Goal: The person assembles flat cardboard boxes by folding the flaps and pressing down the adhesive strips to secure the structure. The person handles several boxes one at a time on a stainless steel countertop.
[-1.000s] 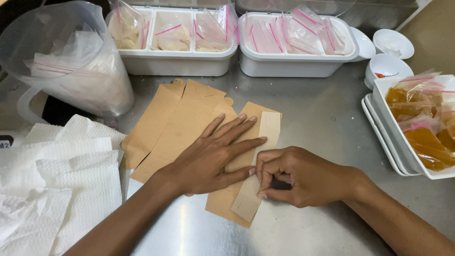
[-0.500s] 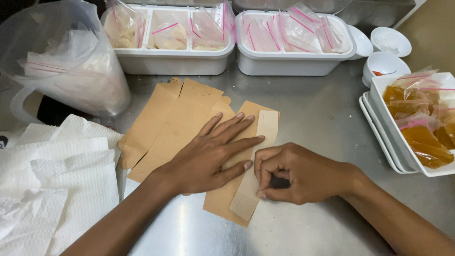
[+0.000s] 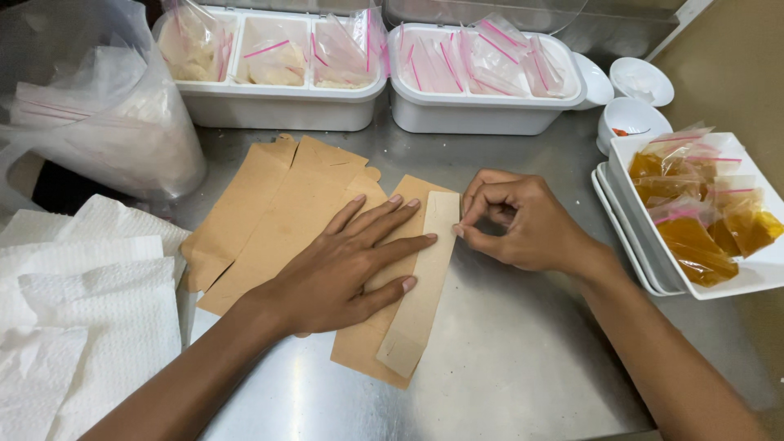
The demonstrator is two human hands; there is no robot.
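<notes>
So the left hand (image 3: 343, 265) is spread flat, palm down, fingers splayed, pinning a brown paper envelope (image 3: 384, 327) to the steel counter (image 3: 506, 359) without gripping anything. The envelope's paler flap strip (image 3: 425, 278) runs along its right edge, and the right hand (image 3: 523, 224) sits just beside the top of that strip, fingers curled in, thumb and forefinger pinched at the strip's edge. Can't tell if it really has hold of the paper or is just pressing on it.

Just left of the envelope, partly under it, is a loose stack of more brown envelopes (image 3: 269, 212). Further left are white paper towels (image 3: 82, 327), with a clear plastic bag (image 3: 98, 106) behind them. Behind the envelope are two white tubs (image 3: 278, 106) of small zip bags with pink seals. Well to its right is a white tray (image 3: 759, 273) holding amber-filled sachets (image 3: 694, 229), and two small white cups (image 3: 633, 118) behind it.
</notes>
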